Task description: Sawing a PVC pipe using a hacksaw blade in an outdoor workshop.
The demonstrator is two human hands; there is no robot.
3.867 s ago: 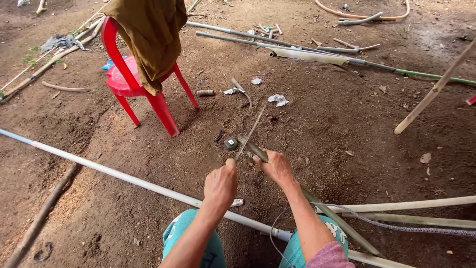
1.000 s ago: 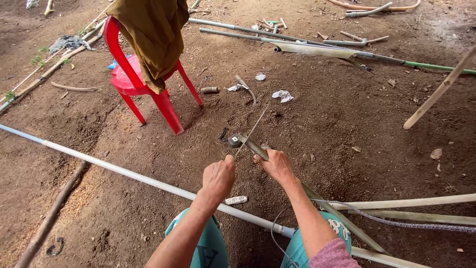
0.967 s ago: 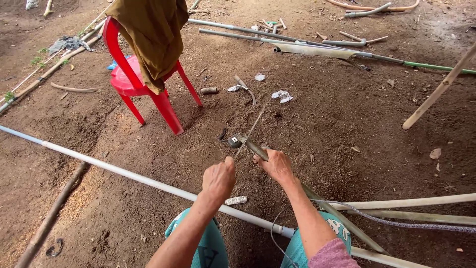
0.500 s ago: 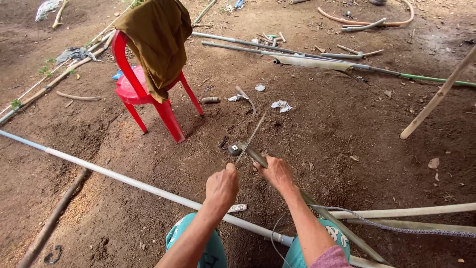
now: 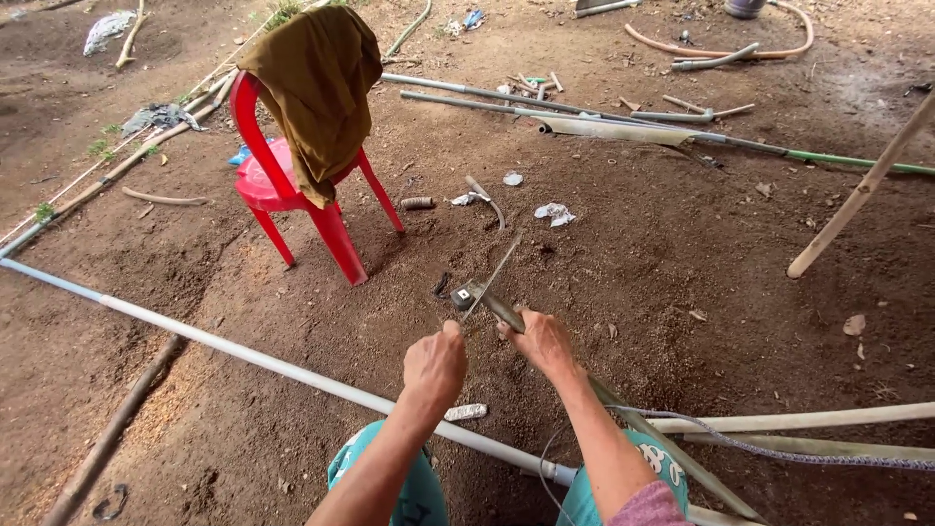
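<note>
Gripping a thin grey blade with your left hand, you are keeping those fingers curled shut around its near end, while the blade is slanting up and away over the dirt. Your right hand is closing around a dull brown pipe, just behind its far end, where a small grey fitting is sitting; the blade is crossing that end. Both hands are working near each other, not touching. Under your wrists, a long white pipe is lying across the packed brown ground, with a short white piece just beside it. Well ahead of your left hand, 1 red plastic chair is standing with an olive cloth draped over its back.
</note>
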